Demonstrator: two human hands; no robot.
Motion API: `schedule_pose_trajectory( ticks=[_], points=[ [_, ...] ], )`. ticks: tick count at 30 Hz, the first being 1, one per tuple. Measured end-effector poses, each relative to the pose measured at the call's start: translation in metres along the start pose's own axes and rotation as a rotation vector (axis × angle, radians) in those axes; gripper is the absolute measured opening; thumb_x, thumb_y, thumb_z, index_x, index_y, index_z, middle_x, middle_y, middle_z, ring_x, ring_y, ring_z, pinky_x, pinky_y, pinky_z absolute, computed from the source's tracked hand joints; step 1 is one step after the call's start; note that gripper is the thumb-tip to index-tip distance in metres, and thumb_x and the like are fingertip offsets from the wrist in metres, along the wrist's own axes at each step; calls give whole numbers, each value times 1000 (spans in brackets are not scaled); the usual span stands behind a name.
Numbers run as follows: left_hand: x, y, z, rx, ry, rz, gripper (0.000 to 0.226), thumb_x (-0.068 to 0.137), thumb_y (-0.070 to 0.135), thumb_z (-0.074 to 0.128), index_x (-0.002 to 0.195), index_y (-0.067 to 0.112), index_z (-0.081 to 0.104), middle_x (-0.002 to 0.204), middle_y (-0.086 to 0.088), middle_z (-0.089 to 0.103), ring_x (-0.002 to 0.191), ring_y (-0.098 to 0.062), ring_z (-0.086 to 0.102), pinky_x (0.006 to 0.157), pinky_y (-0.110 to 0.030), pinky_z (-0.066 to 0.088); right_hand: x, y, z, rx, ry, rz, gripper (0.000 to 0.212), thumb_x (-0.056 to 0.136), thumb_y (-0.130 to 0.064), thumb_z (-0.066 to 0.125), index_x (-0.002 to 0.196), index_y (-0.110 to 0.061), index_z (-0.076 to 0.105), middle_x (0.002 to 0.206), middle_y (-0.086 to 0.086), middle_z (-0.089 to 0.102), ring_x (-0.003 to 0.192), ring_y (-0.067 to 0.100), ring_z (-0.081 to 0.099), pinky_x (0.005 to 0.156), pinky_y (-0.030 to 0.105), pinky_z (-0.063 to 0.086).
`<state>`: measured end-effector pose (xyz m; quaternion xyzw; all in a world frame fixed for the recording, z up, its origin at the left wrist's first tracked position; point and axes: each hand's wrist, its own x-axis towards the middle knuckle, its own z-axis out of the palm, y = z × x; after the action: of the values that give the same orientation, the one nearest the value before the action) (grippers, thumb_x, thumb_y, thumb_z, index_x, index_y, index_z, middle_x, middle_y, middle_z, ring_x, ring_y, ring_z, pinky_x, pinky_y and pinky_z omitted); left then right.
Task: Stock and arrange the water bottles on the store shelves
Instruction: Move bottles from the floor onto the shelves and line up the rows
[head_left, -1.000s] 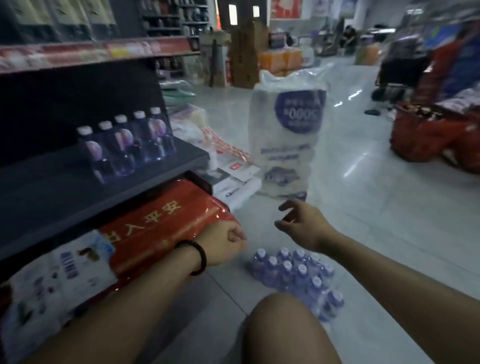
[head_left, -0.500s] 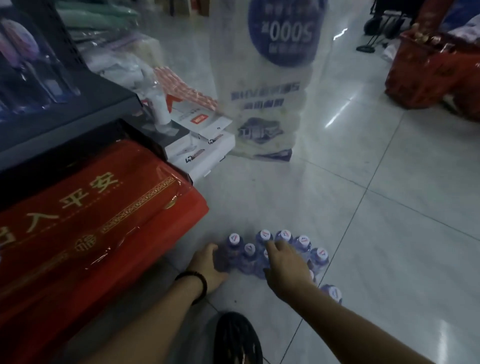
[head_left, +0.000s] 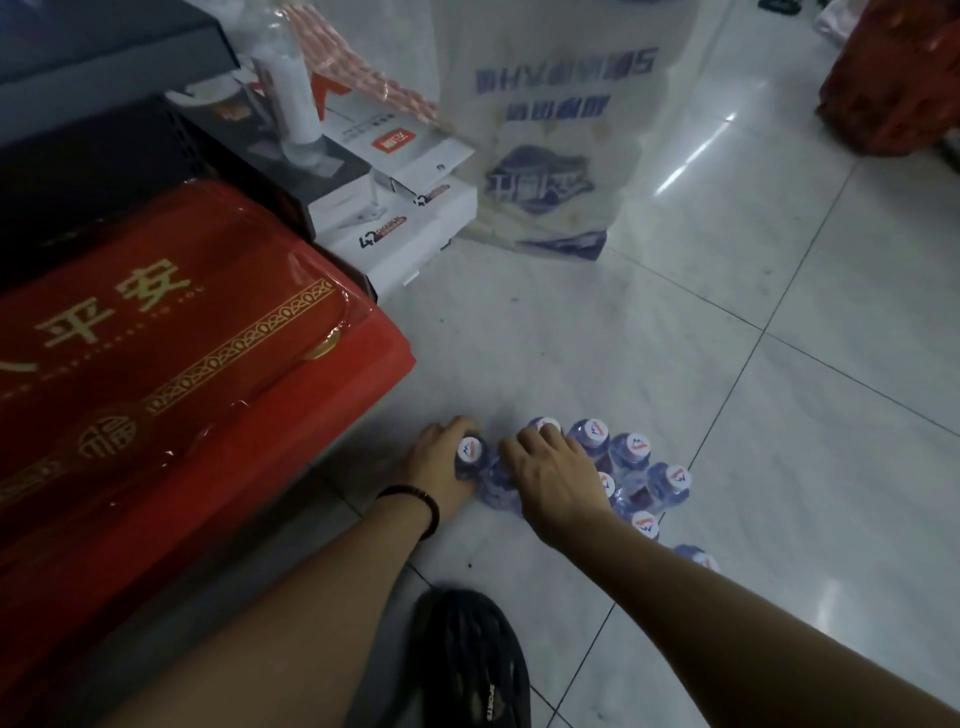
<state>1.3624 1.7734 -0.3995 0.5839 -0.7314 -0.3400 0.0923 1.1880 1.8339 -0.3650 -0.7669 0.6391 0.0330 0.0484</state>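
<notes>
A cluster of several small water bottles with white printed caps stands on the tiled floor. My left hand grips the leftmost bottle around its body, the cap showing beside the fingers. My right hand lies over the bottles beside it, fingers curled down over them. A corner of the dark shelf shows at the top left; no bottles on it are in view.
A large red wrapped pack lies at the left under the shelf. White boxes are stacked behind it. A tall white printed bag stands ahead. A black shoe is at the bottom. A red object sits at the far right.
The view tilted down from the shelf to the floor. Both hands went down to the bottle cluster; the left closed around the leftmost bottle and the right settled on the bottles beside it.
</notes>
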Motion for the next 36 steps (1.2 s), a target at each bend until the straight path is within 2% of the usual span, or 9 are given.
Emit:
schedule_pose_trajectory(
  ticks=[3,7,11,15,18,21,25,29,36],
  points=[
    [-8,-11,-10,35,27,28,43,77,29,82,116,31,64,112,-2,60,100,-25,64,86,-31,55,-1,-6,4,-16,72,3,28,87,-34,75,106,-18,62,103,8,61,96,31,55,81,43,48],
    [-26,-21,-32,46,39,-4,44,74,47,85,103,23,61,104,-1,66,92,-23,66,78,-39,61,-7,-26,12,26,58,-4,38,95,-51,62,111,-17,61,106,6,60,98,28,55,85,41,49],
    [-52,-35,-37,126,60,-21,56,68,69,75,92,23,54,91,0,65,82,-24,65,67,-34,54,-13,-46,10,332,-92,158,47,101,-56,53,122,-14,53,121,13,60,108,35,64,83,44,52],
    [-68,-47,-19,40,113,-188,63,73,59,84,108,21,47,96,-6,65,86,-27,68,69,-35,58,-19,-59,19,489,-104,302,56,98,-51,62,134,-15,38,120,17,63,108,39,66,84,44,54],
    [-71,-59,-6,-80,164,-269,76,61,56,92,112,23,46,108,-8,62,95,-28,66,73,-32,54,-21,-60,28,579,-118,383,65,82,-48,78,131,-26,42,121,13,64,108,36,66,88,46,58],
    [-66,-73,4,-178,107,-216,82,51,55,90,123,39,51,116,1,64,101,-20,67,84,-32,57,-22,-53,46,734,-137,456,61,69,-35,88,118,-37,52,107,1,73,87,20,75,68,42,65],
    [-58,-84,17,-214,78,-195,57,70,24,90,119,30,62,109,6,72,101,-17,71,87,-27,57,-21,-51,63,834,-129,515,55,70,-11,90,110,-34,59,96,-1,74,66,15,76,52,37,64],
    [-60,-88,28,-285,77,-216,57,74,13,89,113,36,55,112,9,68,104,-14,69,79,-14,48,-14,-52,67,824,-191,493,51,68,-25,93,104,-37,59,88,-4,74,72,14,76,61,42,66],
    [-107,-80,-20,-479,261,-290,60,75,38,90,124,37,56,106,22,73,97,-2,70,97,-40,59,-7,-69,-16,793,-96,311,52,67,-46,93,107,-29,65,96,-10,72,89,9,68,81,32,55]
  ],
)
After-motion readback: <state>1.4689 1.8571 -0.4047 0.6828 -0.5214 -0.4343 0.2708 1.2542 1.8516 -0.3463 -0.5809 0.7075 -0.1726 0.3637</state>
